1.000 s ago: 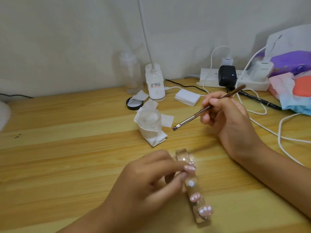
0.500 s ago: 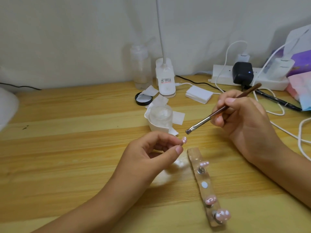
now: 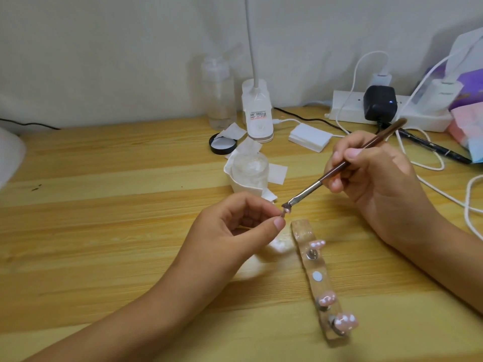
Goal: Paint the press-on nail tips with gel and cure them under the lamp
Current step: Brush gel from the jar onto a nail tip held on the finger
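Nail tip [image 3: 286,211], pinched between thumb and forefinger of my left hand [image 3: 235,226], is now lifted off the holder strip [image 3: 301,229] at five o'clock. My right hand [image 3: 379,184] grips the brush [image 3: 339,168], lowered from two o'clock onto it, so painting begins.

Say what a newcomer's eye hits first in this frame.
Mid-frame, the brush gripped in the right hand touches its bristles to a tiny pink nail tip pinched in the left hand, just above the wooden desk. Below and to the right lies a clear holder strip carrying three glossy pink tips, with one white mount bare.
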Action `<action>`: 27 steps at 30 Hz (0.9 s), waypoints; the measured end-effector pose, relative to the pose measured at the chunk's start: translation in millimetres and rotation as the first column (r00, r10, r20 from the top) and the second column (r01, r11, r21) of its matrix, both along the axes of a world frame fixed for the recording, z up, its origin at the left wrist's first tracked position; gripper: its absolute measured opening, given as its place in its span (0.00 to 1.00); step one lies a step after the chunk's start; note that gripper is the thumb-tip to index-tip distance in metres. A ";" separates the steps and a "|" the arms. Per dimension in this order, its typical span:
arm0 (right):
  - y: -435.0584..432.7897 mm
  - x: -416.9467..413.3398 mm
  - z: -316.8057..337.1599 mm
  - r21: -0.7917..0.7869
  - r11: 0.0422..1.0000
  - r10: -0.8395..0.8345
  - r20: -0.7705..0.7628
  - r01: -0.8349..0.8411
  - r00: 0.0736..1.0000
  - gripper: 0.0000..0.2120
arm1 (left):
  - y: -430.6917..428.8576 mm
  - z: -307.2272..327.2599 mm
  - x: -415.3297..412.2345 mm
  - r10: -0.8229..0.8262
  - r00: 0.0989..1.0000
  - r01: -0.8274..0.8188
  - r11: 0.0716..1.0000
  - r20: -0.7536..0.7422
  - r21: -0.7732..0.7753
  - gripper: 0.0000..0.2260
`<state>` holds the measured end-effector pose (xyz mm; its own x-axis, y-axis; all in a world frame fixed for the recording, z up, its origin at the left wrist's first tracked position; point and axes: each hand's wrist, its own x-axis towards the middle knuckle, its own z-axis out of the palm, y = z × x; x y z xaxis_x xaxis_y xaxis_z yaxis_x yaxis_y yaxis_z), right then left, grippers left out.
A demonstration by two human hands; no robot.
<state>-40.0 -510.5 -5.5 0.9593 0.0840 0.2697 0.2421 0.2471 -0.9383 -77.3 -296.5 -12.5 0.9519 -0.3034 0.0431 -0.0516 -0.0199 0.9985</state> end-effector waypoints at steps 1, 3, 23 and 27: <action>0.1 -0.1 -0.1 -0.008 1.000 -0.005 0.008 0.006 1.000 0.12 | 0.0 0.0 0.2 0.008 1.000 -0.008 1.000 -0.002 -0.003 0.03; -0.1 0.0 0.1 -0.026 0.999 -0.021 0.025 0.021 0.999 0.13 | 0.2 0.0 0.3 0.018 1.000 -0.018 1.000 0.000 -0.009 0.03; 1.4 -0.6 3.3 0.094 0.995 0.051 -0.092 -0.042 0.994 0.03 | 1.8 -1.2 0.2 -0.016 0.999 0.016 1.000 0.048 0.009 0.05; 2.9 -1.5 1.8 0.049 0.997 0.062 -0.077 -0.058 0.995 0.03 | 0.7 0.1 -0.2 -0.014 0.999 0.014 1.000 0.043 0.008 0.04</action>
<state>-41.5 -507.6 -3.7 0.9713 0.1311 0.1984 0.1512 0.3033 -0.9408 -77.5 -295.8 -12.4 0.9449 -0.3168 0.0820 -0.0951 -0.0262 0.9951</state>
